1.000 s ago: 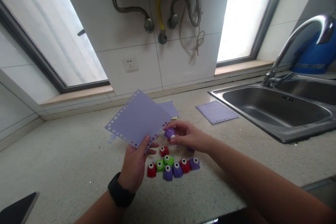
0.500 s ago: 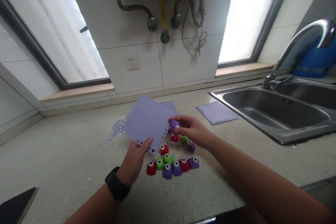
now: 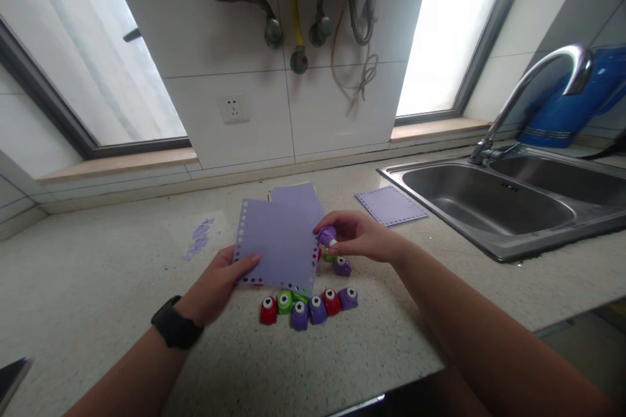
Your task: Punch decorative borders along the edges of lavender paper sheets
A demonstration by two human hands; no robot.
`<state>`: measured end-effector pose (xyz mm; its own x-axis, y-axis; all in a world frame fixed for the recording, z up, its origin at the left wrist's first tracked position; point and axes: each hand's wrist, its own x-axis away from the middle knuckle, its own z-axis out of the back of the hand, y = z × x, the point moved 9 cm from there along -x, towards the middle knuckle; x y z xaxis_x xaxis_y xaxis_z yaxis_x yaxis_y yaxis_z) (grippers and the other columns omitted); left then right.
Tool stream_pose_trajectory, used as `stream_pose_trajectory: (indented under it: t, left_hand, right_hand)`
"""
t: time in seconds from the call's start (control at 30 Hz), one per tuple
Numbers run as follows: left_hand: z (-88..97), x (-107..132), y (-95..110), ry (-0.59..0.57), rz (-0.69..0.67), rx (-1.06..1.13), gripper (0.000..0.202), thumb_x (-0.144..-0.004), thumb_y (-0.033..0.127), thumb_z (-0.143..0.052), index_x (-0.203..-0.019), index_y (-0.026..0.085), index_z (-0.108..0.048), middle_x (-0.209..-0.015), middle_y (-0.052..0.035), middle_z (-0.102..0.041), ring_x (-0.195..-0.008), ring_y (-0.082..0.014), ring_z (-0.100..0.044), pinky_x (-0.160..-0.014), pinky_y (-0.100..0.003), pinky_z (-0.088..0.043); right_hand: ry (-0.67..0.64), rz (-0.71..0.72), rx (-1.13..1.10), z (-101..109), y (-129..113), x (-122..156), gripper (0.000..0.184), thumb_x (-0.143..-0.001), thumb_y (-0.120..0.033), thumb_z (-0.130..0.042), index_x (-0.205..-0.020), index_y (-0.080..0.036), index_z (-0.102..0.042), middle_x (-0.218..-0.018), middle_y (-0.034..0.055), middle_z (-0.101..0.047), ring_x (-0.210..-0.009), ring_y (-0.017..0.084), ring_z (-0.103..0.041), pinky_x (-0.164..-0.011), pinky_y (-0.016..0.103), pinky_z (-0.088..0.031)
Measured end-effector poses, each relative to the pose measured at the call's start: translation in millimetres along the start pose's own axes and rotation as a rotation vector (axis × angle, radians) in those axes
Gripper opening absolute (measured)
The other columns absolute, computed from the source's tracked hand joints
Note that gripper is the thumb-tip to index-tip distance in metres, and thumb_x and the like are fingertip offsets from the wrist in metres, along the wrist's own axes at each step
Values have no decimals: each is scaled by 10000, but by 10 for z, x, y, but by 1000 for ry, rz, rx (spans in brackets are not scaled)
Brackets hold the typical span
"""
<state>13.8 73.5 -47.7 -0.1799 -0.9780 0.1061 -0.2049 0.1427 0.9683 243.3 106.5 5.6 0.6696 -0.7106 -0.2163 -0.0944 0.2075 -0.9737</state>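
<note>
A purple sheet of paper [image 3: 276, 234], with small shapes punched along its left, bottom and right edges, is gripped at its lower left by my left hand [image 3: 220, 280], thumb on top. My right hand [image 3: 364, 234] pinches a purple craft punch [image 3: 327, 236] at the sheet's right edge. Whether the paper sits inside the punch's slot I cannot tell. Below the sheet stands a row of several red, green and purple craft punches [image 3: 317, 309]. Another purple punch [image 3: 343, 266] lies under my right hand, beside a green one partly hidden.
A punched purple sheet [image 3: 391, 204] lies near the steel sink [image 3: 484, 195]. More purple paper [image 3: 296, 194] rests behind the held sheet. Purple paper scraps [image 3: 199, 239] lie at left. A faucet [image 3: 533, 98] and blue container [image 3: 562, 111] stand at the right.
My left hand has moved left and turned the sheet so its edges stand nearly upright. The purple punch stays in my right hand at the right edge. The view has shifted slightly.
</note>
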Motion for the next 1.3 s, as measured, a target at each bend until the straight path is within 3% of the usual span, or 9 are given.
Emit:
stream_pose_trajectory:
  t: [0.1,0.17,0.27,0.37,0.53,0.63,0.77,0.9,1.3]
  left_hand:
    - [-9,-22,-43,7,-6,-72,319,-783,346,-815,-1046,170,-774,-961,-106,-778,-810,-236,-719,-807,-386,-596]
    - [23,-33,-33,46,-46,-118,298,-786,361,-811,-1012,170,-774,-905,-90,-773,-769,-225,-714,-747,-358,-603]
    - [84,-18,32,132,-133,-194,252,-786,378,-808,-915,165,-763,-781,-46,-738,-615,-183,-679,-585,-295,-587]
    - [139,43,96,236,-181,-274,314,-773,394,-815,-993,179,-752,-881,-45,-755,-528,-181,-686,-494,-290,-571]
    - [155,143,135,286,-258,-370,291,-791,392,-801,-983,174,-788,-979,-95,-785,-621,-234,-746,-599,-332,-630]
    - [74,155,128,165,-359,-344,261,-830,347,-771,-1056,218,-790,-1151,-97,-757,-809,-268,-762,-691,-377,-660]
    - [98,153,66,142,-374,-330,225,-892,311,-710,-1100,254,-774,-1144,-65,-761,-717,-217,-756,-662,-361,-663]
    - [88,164,71,121,-402,-350,216,-904,287,-698,-1107,277,-771,-1138,-52,-766,-735,-215,-762,-671,-348,-663]
    - [157,177,117,206,-430,-430,238,-852,355,-746,-1076,281,-781,-1092,-47,-781,-675,-233,-761,-643,-370,-659]
  right_hand:
    - [-32,9,39,-57,-23,0,413,-711,-178,-868,-1093,-206,-715,-969,17,-672,-800,106,-622,-714,250,-532]
    - [-2,37,51,-37,-44,-4,422,-703,-181,-872,-1094,-212,-718,-971,21,-672,-812,120,-630,-720,269,-547]
    - [118,59,4,80,-51,-3,430,-721,-184,-862,-1119,-236,-709,-893,4,-666,-757,121,-634,-688,281,-569]
    - [292,130,-66,241,-119,35,460,-718,-161,-864,-1134,-253,-691,-898,-5,-676,-760,118,-655,-718,290,-590]
    - [458,329,-76,321,-404,170,417,-700,-99,-868,-1051,-244,-696,-1023,20,-728,-950,151,-705,-890,316,-593]
    - [423,435,-22,237,-562,232,458,-696,-79,-868,-1092,-241,-703,-1097,36,-737,-1027,174,-709,-958,341,-586]
    - [310,612,45,85,-741,319,591,-655,-7,-875,-1171,-237,-702,-1140,49,-728,-1082,197,-699,-980,341,-578]
    - [231,696,127,-31,-858,370,639,-655,4,-872,-1224,-225,-690,-1152,74,-706,-1098,231,-688,-989,395,-574]
    - [224,690,350,-48,-880,408,585,-671,-109,-901,-1207,-208,-689,-1088,100,-711,-1012,247,-684,-905,439,-573]
